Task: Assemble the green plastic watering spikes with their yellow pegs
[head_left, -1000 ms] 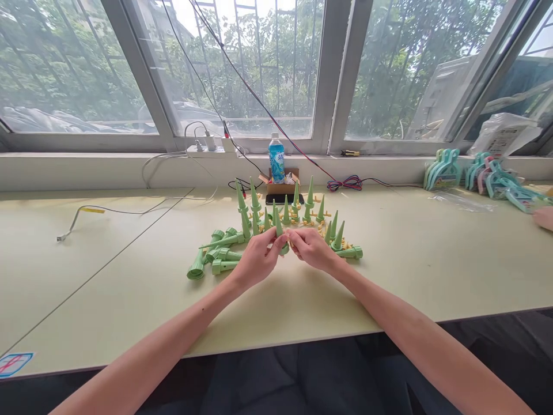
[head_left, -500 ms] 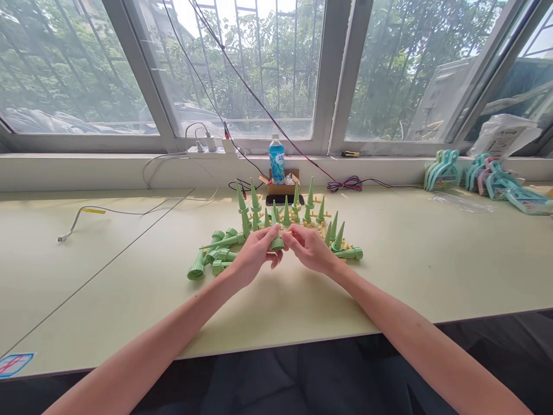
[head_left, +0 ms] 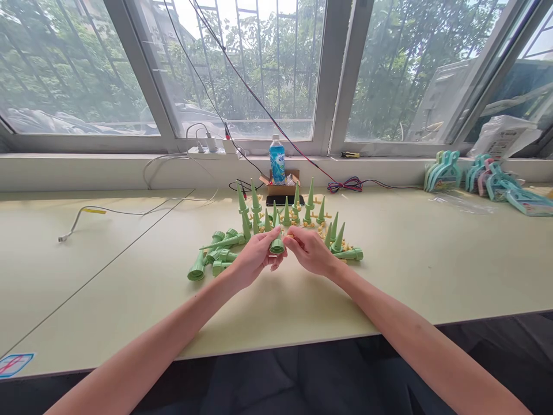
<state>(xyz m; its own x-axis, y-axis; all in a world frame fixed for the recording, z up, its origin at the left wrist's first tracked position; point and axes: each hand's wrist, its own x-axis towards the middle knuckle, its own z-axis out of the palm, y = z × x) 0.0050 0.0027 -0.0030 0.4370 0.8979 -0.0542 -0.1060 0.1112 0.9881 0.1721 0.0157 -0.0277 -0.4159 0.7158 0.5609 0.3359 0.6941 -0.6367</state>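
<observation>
Green cone [head_left: 277,246] newly tipped between hands [head_left: 258,253] [head_left: 311,249]

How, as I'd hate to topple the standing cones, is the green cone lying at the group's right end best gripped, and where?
Probably by its wide, ribbed end, from the right and slightly above. The green cone lies on its side with that end pointing right, away from the group; its narrower part runs left, near the standing cones and the right hand.
</observation>
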